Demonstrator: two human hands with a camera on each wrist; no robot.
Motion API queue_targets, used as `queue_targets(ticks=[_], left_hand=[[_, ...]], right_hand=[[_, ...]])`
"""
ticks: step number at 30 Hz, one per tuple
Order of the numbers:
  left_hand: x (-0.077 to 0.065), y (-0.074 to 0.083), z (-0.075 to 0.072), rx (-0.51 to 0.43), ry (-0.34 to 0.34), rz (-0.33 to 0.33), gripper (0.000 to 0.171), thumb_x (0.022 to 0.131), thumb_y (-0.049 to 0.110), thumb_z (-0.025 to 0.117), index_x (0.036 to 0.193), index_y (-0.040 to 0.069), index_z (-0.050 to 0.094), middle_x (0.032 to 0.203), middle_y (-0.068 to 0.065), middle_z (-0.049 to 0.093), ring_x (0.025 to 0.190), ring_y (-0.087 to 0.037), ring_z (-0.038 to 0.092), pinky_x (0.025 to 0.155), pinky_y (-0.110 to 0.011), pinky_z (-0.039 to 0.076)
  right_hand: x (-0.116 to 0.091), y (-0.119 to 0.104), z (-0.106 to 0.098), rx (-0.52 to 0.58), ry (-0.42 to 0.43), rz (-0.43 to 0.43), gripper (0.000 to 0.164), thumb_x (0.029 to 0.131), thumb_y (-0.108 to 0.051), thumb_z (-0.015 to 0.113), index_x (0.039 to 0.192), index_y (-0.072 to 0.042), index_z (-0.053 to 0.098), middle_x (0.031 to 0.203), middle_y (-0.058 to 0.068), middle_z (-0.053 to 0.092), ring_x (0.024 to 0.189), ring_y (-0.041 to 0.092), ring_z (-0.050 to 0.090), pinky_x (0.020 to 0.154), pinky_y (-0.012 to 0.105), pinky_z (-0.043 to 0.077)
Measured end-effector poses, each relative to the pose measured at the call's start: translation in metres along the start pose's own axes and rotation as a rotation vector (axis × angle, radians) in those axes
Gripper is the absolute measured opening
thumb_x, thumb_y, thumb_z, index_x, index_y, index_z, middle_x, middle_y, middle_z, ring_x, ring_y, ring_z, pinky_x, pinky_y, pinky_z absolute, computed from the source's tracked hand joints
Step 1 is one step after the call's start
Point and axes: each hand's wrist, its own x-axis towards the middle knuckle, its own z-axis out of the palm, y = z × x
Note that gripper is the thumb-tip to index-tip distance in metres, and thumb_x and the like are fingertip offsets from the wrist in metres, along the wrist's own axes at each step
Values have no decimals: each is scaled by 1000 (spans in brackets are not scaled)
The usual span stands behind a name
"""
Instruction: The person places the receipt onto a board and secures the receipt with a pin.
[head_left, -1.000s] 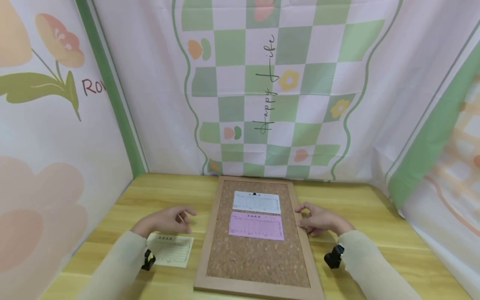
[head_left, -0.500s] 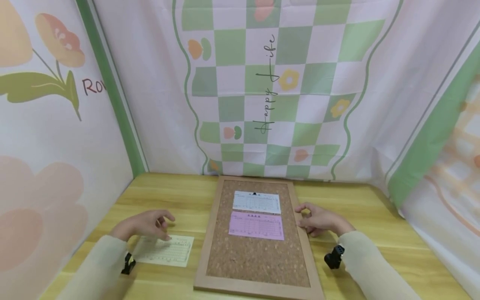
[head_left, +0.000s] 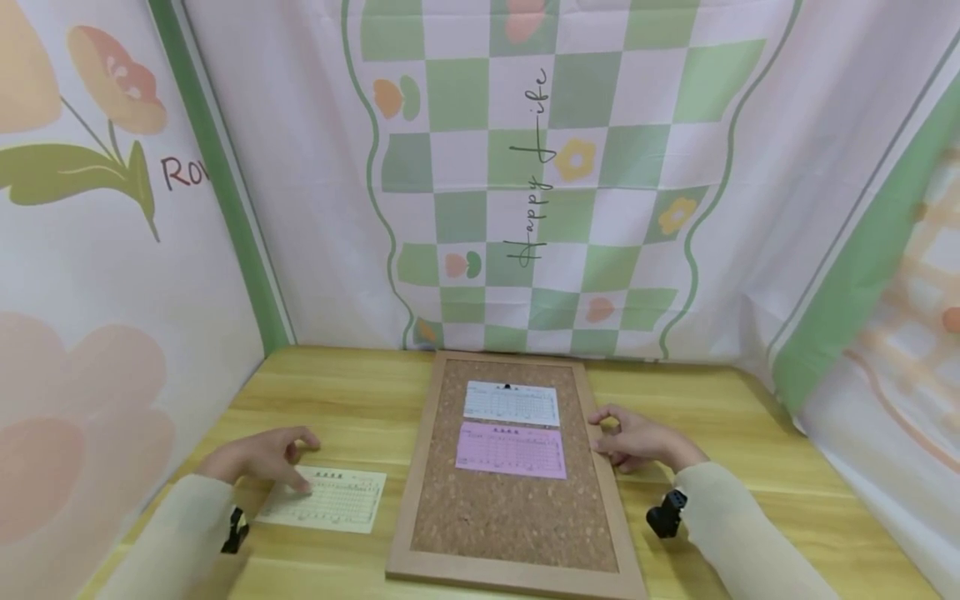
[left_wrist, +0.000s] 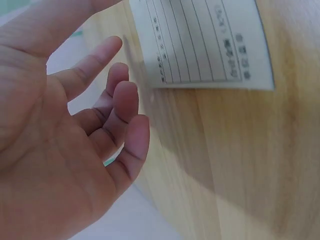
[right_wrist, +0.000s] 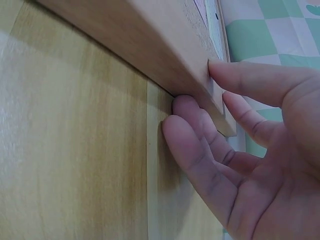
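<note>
At the left of the head view, my left hand hovers low by a pale yellow printed slip, its thumb reaching over the slip's upper left part. The other fingers are loosely bent with nothing between them; the left wrist view shows the slip beyond them. My right hand holds the right side of a wood-framed corkboard. In the right wrist view the thumb lies on top of the frame and fingertips meet its side. A white slip and a pink slip lie on the cork.
A small black pin or clip sits at the white slip's top edge. The wooden table carries the board lengthwise, its far end near a printed curtain. Another curtain borders the left side.
My left hand has moved left and down, from above the slip's upper edge to its upper left part, uncovering the printed heading. The right hand and the corkboard have stayed in place.
</note>
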Motion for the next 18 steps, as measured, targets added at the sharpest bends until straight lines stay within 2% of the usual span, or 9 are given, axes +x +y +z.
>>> queue_targets(ticks=[6, 13, 18], left_hand=[[0, -5, -4, 24, 2, -33, 61, 74, 9, 87, 126, 3, 55, 101, -13, 50, 96, -28, 47, 87, -50, 42], [1, -9, -2, -46, -4, -92, 64, 73, 7, 88, 126, 5, 51, 101, -14, 45, 95, -30, 43, 85, -47, 39], [0, -9, -1, -73, -6, -105, 63, 73, 7, 88, 124, 4, 50, 107, -18, 46, 102, -34, 45, 94, -57, 37]], right_hand=[[-1, -1, 0, 9, -5, -6, 51, 97, -13, 65, 137, 0, 36, 83, 10, 55, 70, 20, 53, 61, 35, 51], [-1, 0, -1, 20, -8, -7, 51, 98, -13, 64, 138, 0, 36, 82, 10, 54, 68, 20, 51, 60, 35, 49], [1, 2, -1, 29, -16, -8, 52, 99, -14, 64, 139, 0, 35, 81, 9, 53, 67, 19, 50, 59, 34, 48]])
